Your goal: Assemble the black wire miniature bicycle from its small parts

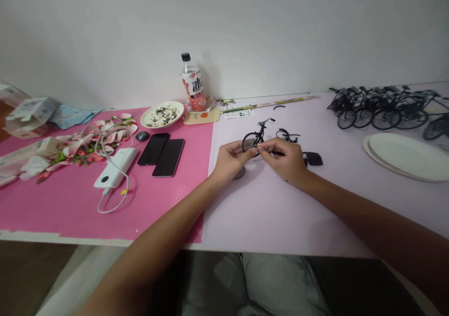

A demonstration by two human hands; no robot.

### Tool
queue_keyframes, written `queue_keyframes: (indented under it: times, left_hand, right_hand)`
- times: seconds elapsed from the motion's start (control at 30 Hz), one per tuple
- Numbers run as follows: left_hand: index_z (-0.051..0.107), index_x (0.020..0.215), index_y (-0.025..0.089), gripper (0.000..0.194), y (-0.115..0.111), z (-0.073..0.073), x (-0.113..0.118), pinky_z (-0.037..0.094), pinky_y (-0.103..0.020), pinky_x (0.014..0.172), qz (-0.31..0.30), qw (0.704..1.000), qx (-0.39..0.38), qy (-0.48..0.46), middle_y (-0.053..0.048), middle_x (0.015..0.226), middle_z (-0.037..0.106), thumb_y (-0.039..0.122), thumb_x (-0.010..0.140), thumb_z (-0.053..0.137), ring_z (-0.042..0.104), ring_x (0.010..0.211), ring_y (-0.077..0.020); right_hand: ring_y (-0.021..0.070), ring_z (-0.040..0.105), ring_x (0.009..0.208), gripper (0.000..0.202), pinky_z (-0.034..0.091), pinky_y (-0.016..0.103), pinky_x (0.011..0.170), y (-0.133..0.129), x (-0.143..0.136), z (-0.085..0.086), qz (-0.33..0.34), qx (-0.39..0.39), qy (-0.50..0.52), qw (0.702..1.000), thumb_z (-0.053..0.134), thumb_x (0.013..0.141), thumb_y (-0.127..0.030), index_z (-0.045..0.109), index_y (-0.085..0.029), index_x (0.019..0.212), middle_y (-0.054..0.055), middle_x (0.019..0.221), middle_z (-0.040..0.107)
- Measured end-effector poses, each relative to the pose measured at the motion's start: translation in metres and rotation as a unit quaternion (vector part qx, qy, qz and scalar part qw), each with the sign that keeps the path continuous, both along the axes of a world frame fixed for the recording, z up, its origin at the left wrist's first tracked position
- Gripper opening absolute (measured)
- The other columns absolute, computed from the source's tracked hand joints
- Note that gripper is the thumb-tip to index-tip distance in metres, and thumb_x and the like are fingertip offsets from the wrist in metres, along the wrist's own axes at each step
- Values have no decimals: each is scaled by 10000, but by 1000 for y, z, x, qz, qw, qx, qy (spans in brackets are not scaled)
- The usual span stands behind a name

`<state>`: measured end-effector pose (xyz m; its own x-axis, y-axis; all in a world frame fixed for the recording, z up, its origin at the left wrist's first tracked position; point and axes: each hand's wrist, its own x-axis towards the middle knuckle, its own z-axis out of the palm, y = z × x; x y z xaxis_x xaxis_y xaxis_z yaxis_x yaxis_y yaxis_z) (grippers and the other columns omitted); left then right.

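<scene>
Just over the table, my left hand [231, 160] is closed on a small black toy bicycle [249, 140], its spoked front wheel and handlebar showing above the fingers. My right hand [285, 159] pinches at the wheel's hub from the other side, with a thin dark piece running under its fingers; I cannot make out exactly what that is. Behind the right hand lie loose black bicycle parts [288, 135], and a black flat piece [313, 158] is beside its wrist. A round grey thing [240, 172] is partly hidden by my left hand.
Several black toy bicycles [382, 107] stand at the back right, behind two stacked white plates [410, 157]. On the left are two phones [168, 158], a white power strip [115, 167], a mouse-like dark object [142, 136], flower petals [87, 143], a bowl [144, 119] and a bottle [193, 84].
</scene>
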<state>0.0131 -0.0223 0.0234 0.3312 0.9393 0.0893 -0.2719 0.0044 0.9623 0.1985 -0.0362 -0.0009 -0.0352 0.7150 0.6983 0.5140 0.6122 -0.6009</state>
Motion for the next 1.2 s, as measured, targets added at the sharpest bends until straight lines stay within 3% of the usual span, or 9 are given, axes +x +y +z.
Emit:
queue_keyframes:
  times: [0.37,0.77,0.93,1.1,1.2]
  left_hand:
    - [799,903,147,475,-2,0,0,580,-328,803,22,999,16,29,-84,855,792,549,683,925,729,828,-206]
    - [804,934,147,507,0,1,2,591,-386,919,47,999,22,1,-98,926,807,550,658,938,751,935,-252]
    - [805,996,168,586,-1,2,2,587,-317,807,59,998,8,5,-65,920,801,524,567,986,723,829,-192]
    - [812,973,151,570,-2,-1,0,485,-242,537,26,998,-27,50,-4,658,682,590,632,938,546,536,-90]
    - [809,874,132,556,-1,-2,0,559,-273,638,-3,999,-14,48,-22,654,671,626,643,919,587,590,-110]
  right_hand:
    - [130,577,575,84,436,265,526,-2,-3,0,1,-33,31,999,725,902,-280,782,-228,935,-9,687,667]
    - [119,562,554,74,459,248,531,-3,-3,3,-3,-23,33,999,717,897,-273,751,-222,938,-28,649,602]
    - [118,538,541,80,456,251,538,-1,-1,3,-2,9,2,1000,706,885,-249,770,-233,931,-31,643,611]
    - [121,527,534,98,448,252,536,-1,0,4,-2,18,-13,1000,696,890,-251,787,-246,926,-37,616,594]
    - [115,525,529,108,448,244,536,-2,-1,5,-8,21,-24,999,693,890,-233,794,-249,923,-41,614,598]
